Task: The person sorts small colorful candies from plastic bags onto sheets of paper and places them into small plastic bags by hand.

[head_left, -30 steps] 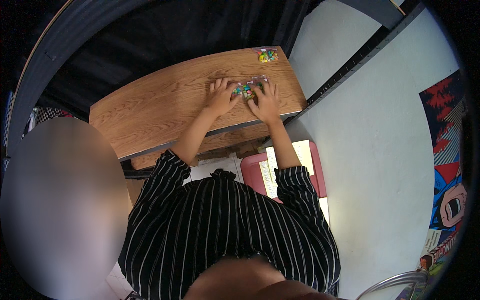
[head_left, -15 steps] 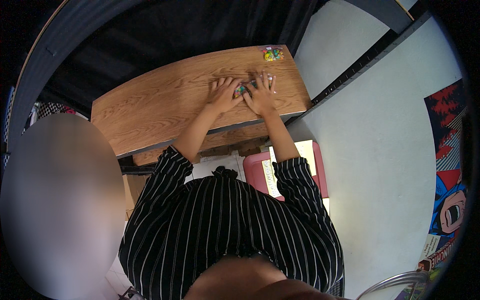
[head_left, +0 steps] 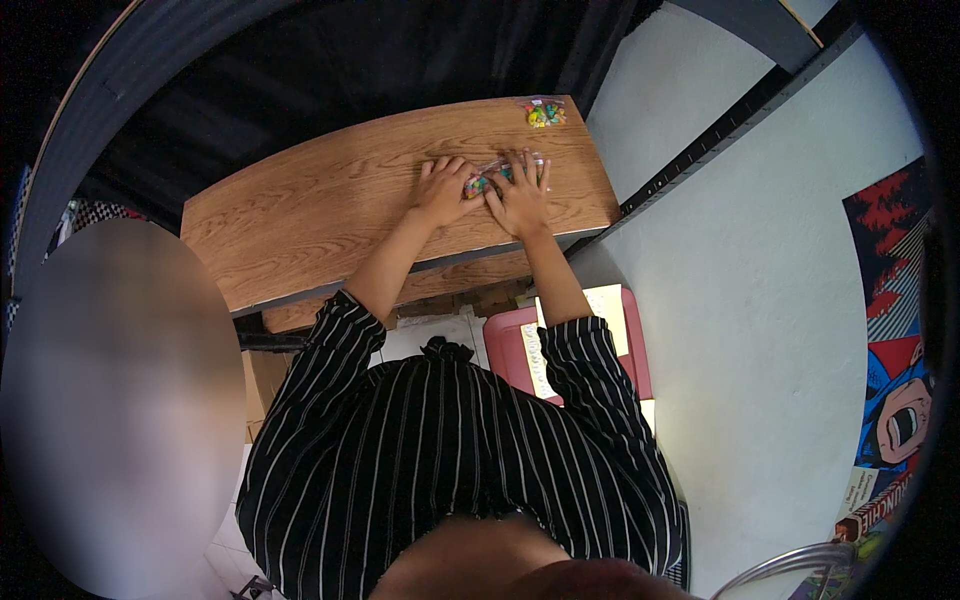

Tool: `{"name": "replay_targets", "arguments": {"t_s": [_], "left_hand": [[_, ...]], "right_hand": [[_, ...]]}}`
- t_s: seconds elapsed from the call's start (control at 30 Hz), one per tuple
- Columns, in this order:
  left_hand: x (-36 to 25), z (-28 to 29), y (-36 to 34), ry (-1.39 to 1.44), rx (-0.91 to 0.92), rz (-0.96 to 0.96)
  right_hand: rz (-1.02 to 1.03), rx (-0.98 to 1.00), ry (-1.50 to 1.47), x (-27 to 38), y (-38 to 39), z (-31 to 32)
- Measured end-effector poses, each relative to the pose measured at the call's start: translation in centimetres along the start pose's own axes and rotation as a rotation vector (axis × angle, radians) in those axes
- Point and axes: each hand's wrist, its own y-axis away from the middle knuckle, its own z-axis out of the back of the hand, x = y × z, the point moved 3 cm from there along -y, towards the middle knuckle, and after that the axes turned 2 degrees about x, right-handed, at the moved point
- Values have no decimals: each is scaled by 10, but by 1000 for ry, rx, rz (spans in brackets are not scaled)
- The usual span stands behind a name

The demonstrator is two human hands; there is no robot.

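A small clear plastic bag of colourful pieces (head_left: 477,184) lies flat on the wood-grain shelf top (head_left: 310,220), partly covered by my hands. My left hand (head_left: 445,192) rests at the bag's left end, palm down, its fingers stretched forward and a little bent. Over the right part of the bag lies my right hand (head_left: 520,200), fingers spread. The two thumbs come close together along the bag's near side. What kind of pieces are inside is too small to tell. A second clear bag with yellow, green and orange pieces (head_left: 544,114) lies at the far right corner.
A dark metal upright (head_left: 715,130) and a pale wall (head_left: 750,300) stand to the right. Below the shelf top is a lower wooden shelf (head_left: 455,281). A pink lid or bin (head_left: 508,345) with yellow paper (head_left: 606,308) sits near my right arm. Someone blurred is at left.
My hands stay on the bag with only a slight shift of the fingers. A little more of the bag's far edge shows between them. The whole view has moved slightly.
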Motion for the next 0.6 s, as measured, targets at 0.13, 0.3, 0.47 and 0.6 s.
{"name": "replay_targets", "arguments": {"t_s": [0.13,0.3,0.47,0.6], "left_hand": [[-2,-1,6,94,-31,51],[4,-3,12,290,-90,-9],[3,-4,14,309,-96,-74],[5,-6,14,278,-133,-58]], "right_hand": [[17,-19,-10,-1,-1,-2],[61,7,-35,4,1,3],[102,21,-18,6,-1,6],[111,-57,-43,10,-3,12]]}}
